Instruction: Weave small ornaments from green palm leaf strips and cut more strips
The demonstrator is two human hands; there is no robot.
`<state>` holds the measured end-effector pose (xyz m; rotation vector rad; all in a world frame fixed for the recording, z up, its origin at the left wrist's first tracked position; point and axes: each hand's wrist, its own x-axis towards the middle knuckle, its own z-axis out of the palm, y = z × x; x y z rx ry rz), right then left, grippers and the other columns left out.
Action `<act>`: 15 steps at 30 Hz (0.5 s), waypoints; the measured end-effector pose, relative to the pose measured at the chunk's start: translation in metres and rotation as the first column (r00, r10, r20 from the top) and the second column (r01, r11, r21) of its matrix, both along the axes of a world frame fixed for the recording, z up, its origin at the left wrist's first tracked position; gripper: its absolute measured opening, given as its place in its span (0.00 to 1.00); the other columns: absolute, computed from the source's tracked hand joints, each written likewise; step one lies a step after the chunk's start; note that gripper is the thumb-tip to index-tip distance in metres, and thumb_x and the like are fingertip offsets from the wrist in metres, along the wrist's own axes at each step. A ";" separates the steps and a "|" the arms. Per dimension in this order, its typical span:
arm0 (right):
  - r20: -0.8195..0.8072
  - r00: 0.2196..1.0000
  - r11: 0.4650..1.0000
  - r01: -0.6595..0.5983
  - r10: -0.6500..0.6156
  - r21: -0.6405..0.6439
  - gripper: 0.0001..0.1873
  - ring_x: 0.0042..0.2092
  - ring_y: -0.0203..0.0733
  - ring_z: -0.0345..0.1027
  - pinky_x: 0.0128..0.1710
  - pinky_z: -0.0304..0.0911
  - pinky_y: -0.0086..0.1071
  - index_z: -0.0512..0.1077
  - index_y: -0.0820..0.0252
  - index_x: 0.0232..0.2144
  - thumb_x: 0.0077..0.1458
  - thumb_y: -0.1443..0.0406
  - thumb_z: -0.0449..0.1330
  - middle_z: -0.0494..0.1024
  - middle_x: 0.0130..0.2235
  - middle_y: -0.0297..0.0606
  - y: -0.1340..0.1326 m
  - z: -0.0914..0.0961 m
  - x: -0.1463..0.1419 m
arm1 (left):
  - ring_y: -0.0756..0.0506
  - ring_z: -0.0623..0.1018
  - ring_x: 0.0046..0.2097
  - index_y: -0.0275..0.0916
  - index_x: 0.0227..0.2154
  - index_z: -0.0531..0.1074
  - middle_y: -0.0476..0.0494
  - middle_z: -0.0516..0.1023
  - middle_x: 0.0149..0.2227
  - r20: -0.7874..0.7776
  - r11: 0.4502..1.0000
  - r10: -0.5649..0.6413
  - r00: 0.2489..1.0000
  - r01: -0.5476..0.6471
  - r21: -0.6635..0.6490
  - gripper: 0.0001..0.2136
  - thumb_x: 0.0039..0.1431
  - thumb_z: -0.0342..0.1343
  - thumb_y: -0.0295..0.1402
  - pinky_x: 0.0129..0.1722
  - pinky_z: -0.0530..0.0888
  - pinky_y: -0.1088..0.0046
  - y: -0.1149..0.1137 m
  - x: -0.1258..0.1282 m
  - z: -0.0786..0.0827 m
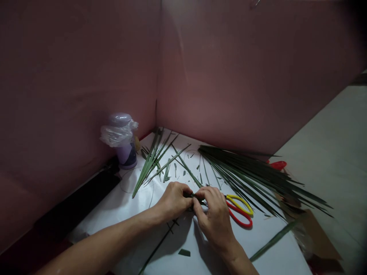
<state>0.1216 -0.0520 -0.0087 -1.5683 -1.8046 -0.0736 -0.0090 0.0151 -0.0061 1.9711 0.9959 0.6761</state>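
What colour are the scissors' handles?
One handle is yellow, the other handle red; clearest in head view.

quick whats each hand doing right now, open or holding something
Left hand: closed, pinching green leaf strip.
Right hand: closed, seemingly pinching the same leaf strip.

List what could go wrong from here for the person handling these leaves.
The scissors lie beside the right hand, blades mostly hidden by it, so a careless shift might nick a finger. The long leaf bundle reaches past the edge of the white table; a bump could drag it off. The leaf piece between the left hand and the right might tear if pulled.
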 end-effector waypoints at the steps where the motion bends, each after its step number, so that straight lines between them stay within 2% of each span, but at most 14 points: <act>1: 0.006 1.000 1.000 0.018 -0.018 -0.005 0.01 0.38 0.44 0.59 0.38 0.53 0.38 0.64 0.59 0.29 0.52 0.68 0.55 0.68 0.33 0.38 0.000 0.000 -0.001 | 0.50 0.69 0.27 0.34 0.25 0.75 0.49 0.74 0.22 -0.020 0.999 0.010 1.000 -0.009 0.039 0.09 0.43 0.51 0.27 0.25 0.62 0.77 -0.001 0.000 0.000; 7: 0.038 0.995 0.996 0.093 -0.094 0.014 0.05 0.36 0.44 0.59 0.38 0.53 0.39 0.64 0.58 0.27 0.53 0.64 0.54 0.68 0.30 0.37 -0.002 -0.003 -0.002 | 0.50 0.69 0.27 0.36 0.22 0.72 0.46 0.73 0.23 -0.113 0.947 0.055 0.992 -0.016 0.320 0.07 0.45 0.48 0.24 0.29 0.61 0.75 -0.008 0.003 -0.001; 15: 0.031 0.990 0.990 0.140 -0.140 0.005 0.05 0.35 0.43 0.59 0.36 0.52 0.37 0.63 0.58 0.26 0.53 0.65 0.54 0.68 0.29 0.36 -0.005 -0.003 -0.003 | 0.50 0.69 0.27 0.36 0.20 0.68 0.47 0.71 0.23 -0.167 0.910 0.071 0.983 0.004 0.416 0.06 0.48 0.49 0.25 0.28 0.60 0.75 -0.010 0.005 0.000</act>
